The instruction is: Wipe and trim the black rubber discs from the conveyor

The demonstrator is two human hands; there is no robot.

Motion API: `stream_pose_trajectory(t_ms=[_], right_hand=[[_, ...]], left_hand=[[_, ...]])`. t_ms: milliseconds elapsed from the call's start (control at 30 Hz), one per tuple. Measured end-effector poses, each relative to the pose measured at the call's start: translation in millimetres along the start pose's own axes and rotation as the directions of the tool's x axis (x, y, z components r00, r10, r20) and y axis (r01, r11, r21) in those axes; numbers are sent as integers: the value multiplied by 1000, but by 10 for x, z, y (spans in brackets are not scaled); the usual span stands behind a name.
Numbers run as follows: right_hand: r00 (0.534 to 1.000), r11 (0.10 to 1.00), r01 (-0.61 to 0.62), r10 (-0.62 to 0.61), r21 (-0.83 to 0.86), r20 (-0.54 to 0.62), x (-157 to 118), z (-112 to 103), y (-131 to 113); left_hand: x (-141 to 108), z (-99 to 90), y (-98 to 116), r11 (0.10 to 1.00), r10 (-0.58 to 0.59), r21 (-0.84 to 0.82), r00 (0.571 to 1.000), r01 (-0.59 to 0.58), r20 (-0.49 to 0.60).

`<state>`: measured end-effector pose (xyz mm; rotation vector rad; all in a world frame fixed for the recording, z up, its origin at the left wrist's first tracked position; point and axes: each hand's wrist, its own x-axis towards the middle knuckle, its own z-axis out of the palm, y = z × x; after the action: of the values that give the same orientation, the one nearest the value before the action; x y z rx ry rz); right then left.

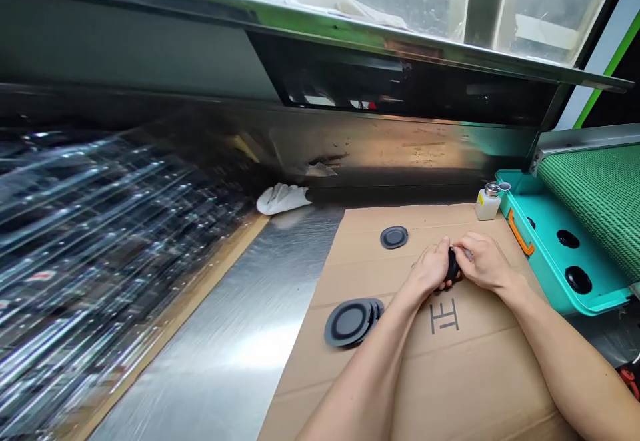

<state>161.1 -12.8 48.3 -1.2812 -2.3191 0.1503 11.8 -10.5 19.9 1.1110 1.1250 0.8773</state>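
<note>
My left hand (431, 267) is closed around a small black round part (453, 265), held above a cardboard sheet (450, 374). From the right, my right hand (483, 259) pinches the same part at its upper edge. The fingers of both hands meet there and hide much of it. A single dark grey disc (394, 237) lies on the cardboard beyond my left hand. Nearer and to the left, several overlapping grey discs (350, 322) rest partly behind my left forearm.
A turquoise bin (550, 254) with black round parts stands at the right, beside a green conveyor belt (597, 191). A small white bottle (488, 202) stands by it. A white glove (283, 199) and plastic-wrapped goods (100, 247) are on the left. A metal ledge (320, 21) crosses above.
</note>
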Motion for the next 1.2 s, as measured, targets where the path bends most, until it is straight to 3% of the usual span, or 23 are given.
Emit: stream_pose_trajectory(t_ms=[200, 400, 567, 667, 800, 1000, 1100, 1200], right_hand=[[990, 992, -121, 123, -39, 74, 9, -50, -54], [997, 997, -67, 68, -24, 41, 15, -39, -44], [991, 994, -100, 103, -34, 85, 12, -50, -39], [995, 996, -84, 86, -37, 51, 13, -67, -59], [988, 992, -125, 127, -34, 91, 15, -82, -83], [990, 991, -130, 130, -6, 46, 22, -53, -57], [987, 986, -155, 151, 67, 59, 12, -62, -18], [983, 970, -163, 174, 181, -48, -7, -75, -6]], left_hand=[[-64, 21, 60, 997, 54, 63, 999, -54, 7], [-69, 33, 79, 984, 67, 166, 998, -66, 2], [-66, 49, 55, 996, 63, 67, 998, -62, -11], [-71, 60, 54, 998, 54, -34, 998, -55, -6], [-81, 57, 57, 998, 46, -36, 999, -46, -17], [-37, 50, -16, 998, 46, -41, 999, -46, -5], [-6, 46, -8, 984, -36, -178, 998, 26, -58], [4, -21, 65, 840, -145, -536, 987, 84, -72]])
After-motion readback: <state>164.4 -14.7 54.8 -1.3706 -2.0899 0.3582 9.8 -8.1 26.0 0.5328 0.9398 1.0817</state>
